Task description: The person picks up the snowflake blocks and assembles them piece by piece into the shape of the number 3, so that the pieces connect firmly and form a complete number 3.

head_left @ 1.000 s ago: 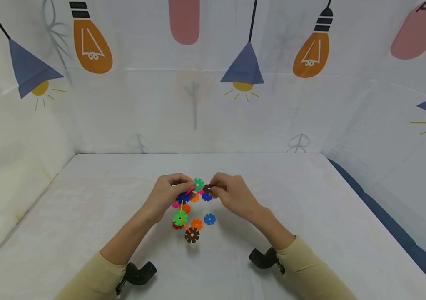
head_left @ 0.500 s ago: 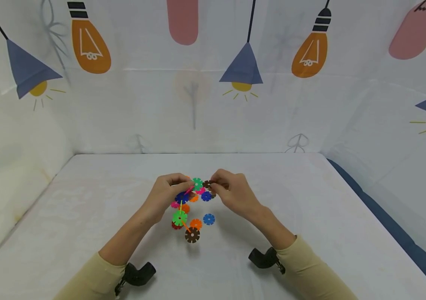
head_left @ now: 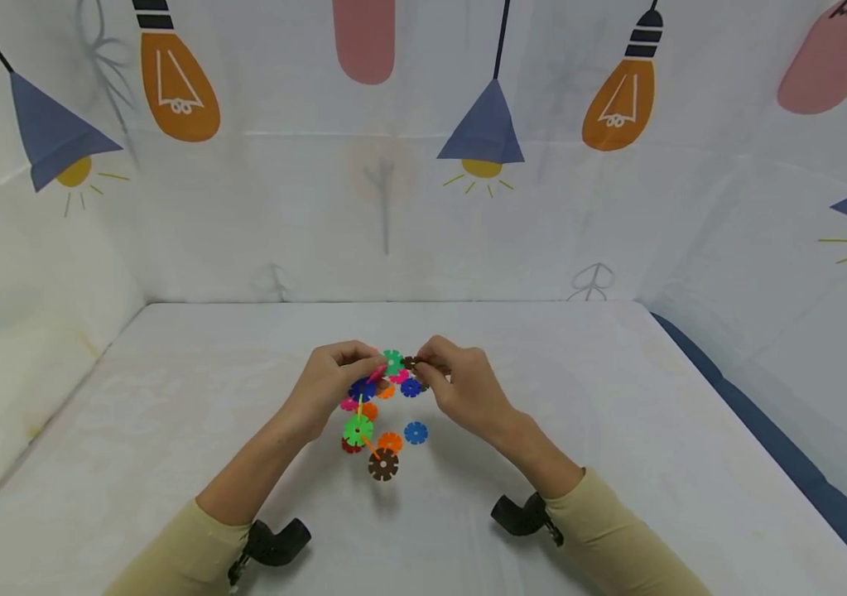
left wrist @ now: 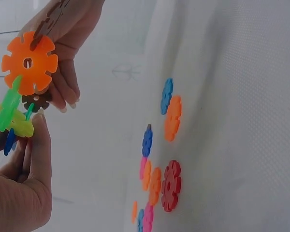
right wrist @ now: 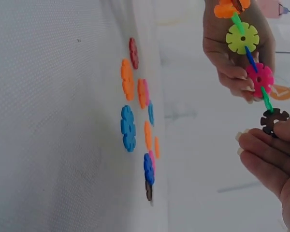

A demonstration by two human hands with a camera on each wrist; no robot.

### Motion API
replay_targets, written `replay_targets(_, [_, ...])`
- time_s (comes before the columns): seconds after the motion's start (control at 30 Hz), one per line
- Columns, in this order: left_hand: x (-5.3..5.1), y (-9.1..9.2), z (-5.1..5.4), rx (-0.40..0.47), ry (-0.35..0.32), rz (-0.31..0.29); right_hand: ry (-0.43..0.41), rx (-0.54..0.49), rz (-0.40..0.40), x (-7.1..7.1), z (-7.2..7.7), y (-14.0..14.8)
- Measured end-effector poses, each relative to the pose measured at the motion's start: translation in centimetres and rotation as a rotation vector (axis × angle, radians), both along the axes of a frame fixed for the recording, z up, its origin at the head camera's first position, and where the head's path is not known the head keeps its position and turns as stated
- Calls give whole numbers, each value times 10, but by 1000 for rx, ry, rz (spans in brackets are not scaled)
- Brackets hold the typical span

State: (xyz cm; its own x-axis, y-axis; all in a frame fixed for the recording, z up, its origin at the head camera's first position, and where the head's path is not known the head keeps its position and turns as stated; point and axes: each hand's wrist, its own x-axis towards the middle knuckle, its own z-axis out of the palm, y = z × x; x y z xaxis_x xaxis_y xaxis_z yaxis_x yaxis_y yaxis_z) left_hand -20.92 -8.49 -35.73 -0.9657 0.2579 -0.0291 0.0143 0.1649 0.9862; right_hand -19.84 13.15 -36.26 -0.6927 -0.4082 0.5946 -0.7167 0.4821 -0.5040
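Observation:
A chain of notched plastic discs hangs above the table, interlocked edge to edge. In the head view my left hand [head_left: 326, 385] holds the chain near its upper end, by the pink disc [right wrist: 259, 79] and the blue one. My right hand [head_left: 471, 389] pinches a dark brown disc [right wrist: 267, 120] between thumb and fingers; it meets the edge of the green disc [head_left: 392, 362]. Whether the two are fully slotted together I cannot tell. Below the left hand hang a yellow disc [right wrist: 237, 42], a light green disc [head_left: 352, 432], an orange disc [left wrist: 38, 77] and another brown disc [head_left: 377, 470].
Several loose discs lie on the white table [head_left: 579, 414] under the chain, among them a light blue disc [right wrist: 127, 126], an orange disc [right wrist: 127, 77] and a red disc [left wrist: 171, 186]. White printed cloth walls [head_left: 281, 207] enclose the back and sides.
My right hand has risen slightly, and its brown disc has moved up towards the green disc and tilted. The left hand and the rest of the chain have barely moved.

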Motion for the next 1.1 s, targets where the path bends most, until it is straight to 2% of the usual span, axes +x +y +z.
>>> replay_targets(0.2, [2,2,0,5,-4,12,73,8,-11,1,-2,-2])
replay_targets(0.5, [2,2,-1,58,-33,-5,54,-34,-6,0,-5,-3])
replay_targets(1.1, [1,1,-3,43,-66,-42,58,-25,19,-3,-10,-1])
